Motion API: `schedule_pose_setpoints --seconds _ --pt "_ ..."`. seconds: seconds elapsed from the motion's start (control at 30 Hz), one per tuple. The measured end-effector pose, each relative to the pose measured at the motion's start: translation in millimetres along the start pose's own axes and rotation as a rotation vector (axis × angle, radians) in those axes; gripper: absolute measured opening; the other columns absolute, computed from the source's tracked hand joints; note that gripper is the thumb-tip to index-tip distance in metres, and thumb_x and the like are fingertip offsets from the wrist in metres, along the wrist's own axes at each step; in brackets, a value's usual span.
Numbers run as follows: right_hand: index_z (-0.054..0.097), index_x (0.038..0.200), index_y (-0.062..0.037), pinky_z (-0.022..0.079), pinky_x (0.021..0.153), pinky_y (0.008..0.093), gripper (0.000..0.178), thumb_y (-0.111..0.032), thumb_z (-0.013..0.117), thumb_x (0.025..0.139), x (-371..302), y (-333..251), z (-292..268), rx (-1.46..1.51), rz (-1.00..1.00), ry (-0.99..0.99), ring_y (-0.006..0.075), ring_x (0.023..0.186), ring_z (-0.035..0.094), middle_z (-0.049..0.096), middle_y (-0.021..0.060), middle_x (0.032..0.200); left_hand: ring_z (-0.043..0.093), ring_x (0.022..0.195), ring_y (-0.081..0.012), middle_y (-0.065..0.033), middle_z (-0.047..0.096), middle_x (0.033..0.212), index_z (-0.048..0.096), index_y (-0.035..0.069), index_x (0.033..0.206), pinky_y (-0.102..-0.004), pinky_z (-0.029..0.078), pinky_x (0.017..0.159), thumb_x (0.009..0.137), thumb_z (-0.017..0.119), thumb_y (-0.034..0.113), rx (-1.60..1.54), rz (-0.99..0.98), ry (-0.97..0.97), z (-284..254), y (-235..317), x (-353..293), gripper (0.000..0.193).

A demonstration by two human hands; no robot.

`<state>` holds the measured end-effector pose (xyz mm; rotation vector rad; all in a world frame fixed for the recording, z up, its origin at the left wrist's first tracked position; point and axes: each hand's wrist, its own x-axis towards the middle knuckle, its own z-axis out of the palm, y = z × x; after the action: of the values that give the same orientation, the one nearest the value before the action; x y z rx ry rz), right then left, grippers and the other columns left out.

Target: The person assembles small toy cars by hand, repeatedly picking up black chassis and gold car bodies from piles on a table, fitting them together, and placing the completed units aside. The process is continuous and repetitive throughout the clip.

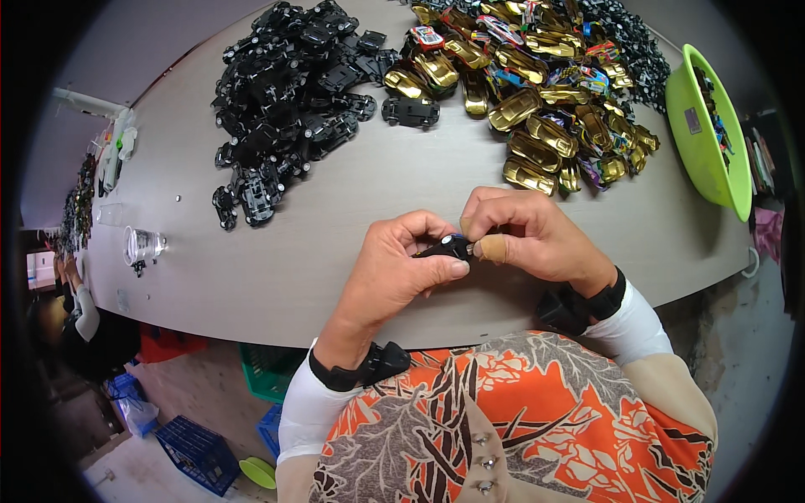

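- Thumb and fingers of my left hand (394,260) are closed around a small black toy-car piece with a pale round wheel (453,245), held just above the table near its front edge, in front of my chest.
- My right hand (541,239) is at the piece's right end, thumb and forefinger in a narrow pinch; I cannot tell whether they are closed on it or on some tiny part there. Tan tape (493,249) wraps my right thumb.
- Black straps with bulky black units sit on both my wrists, over white sleeves.
- Beyond my hands stretches a smooth pale-grey tabletop (293,285).
- Far left on it I have a tall heap of black plastic toy-car bases (293,92); one single black base (411,112) lies beside it, toward the right.
- Far right is a heap of shiny gold and multicoloured toy-car shells (545,134), with a spread of small dark parts (629,50) behind it.
- At the table's right edge stands a lime-green plastic basin (700,159), tilted, with dark and coloured pieces inside.
- Well to my left are a clear plastic cup (144,245) and, past the table's end, a co-worker's white-sleeved arm (85,312).
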<state>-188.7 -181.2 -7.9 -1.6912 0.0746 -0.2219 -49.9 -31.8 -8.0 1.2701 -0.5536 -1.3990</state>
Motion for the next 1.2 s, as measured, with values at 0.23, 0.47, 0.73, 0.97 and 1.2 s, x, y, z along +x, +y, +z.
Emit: schedule_pose_setpoints --seconds 0.23,0.47,0.73,0.97,1.2 --pt "0.052 0.072 0.0012 0.041 0.056 0.0326 0.009 0.005 0.059 0.067 -1.2 -2.6 18.3 -0.259 0.07 0.172 0.0255 0.062 0.052 0.054 0.0138 0.07 0.049 0.051 -0.0017 0.0015 0.058 0.067 0.06 0.0 0.088 -0.0155 0.038 0.043 0.073 0.069 0.001 0.208 0.061 0.065 10.3 -6.1 3.0 0.018" --pt "0.055 0.086 -0.0024 0.037 0.047 0.0196 0.009 -0.003 0.06 0.079 1.1 -2.8 4.5 0.357 0.369 0.152 0.005 0.055 0.047 0.053 -0.0011 0.069 0.051 0.056 -0.0044 -0.0013 0.058 0.073 0.061 -0.002 0.095 -0.017 0.04 0.044 0.072 0.062 -0.003 -0.024 -0.028 0.087 1.3 -2.3 2.5 0.022" --pt "0.057 0.095 -0.001 0.038 0.053 0.0178 0.014 -0.002 0.059 0.081 -0.3 -9.1 6.0 0.315 0.335 0.112 0.003 0.061 0.047 0.055 -0.0017 0.076 0.053 0.061 -0.0055 -0.0038 0.059 0.084 0.058 -0.002 0.102 -0.0163 0.041 0.048 0.072 0.061 -0.004 -0.095 0.051 0.121 1.1 -0.9 -0.7 0.031" --pt "0.058 0.089 -0.0005 0.039 0.058 0.019 0.01 0.0 0.056 0.079 -1.7 -8.2 9.3 0.205 0.286 0.027 0.0035 0.066 0.047 0.055 -0.002 0.077 0.056 0.072 -0.0061 -0.0029 0.059 0.084 0.053 0.002 0.102 -0.0185 0.046 0.06 0.077 0.067 0.002 -0.189 0.216 0.204 1.6 -2.7 2.3 0.029" --pt "0.058 0.086 -0.0027 0.04 0.05 0.0177 0.008 -0.004 0.059 0.078 -0.4 -13.9 -4.5 0.298 0.218 0.229 0.002 0.058 0.048 0.055 -0.003 0.073 0.059 0.067 -0.0126 -0.0113 0.062 0.085 0.057 0.001 0.1 -0.0223 0.049 0.058 0.082 0.062 0.011 -0.23 0.035 0.004 9.3 2.3 -3.2 0.022"
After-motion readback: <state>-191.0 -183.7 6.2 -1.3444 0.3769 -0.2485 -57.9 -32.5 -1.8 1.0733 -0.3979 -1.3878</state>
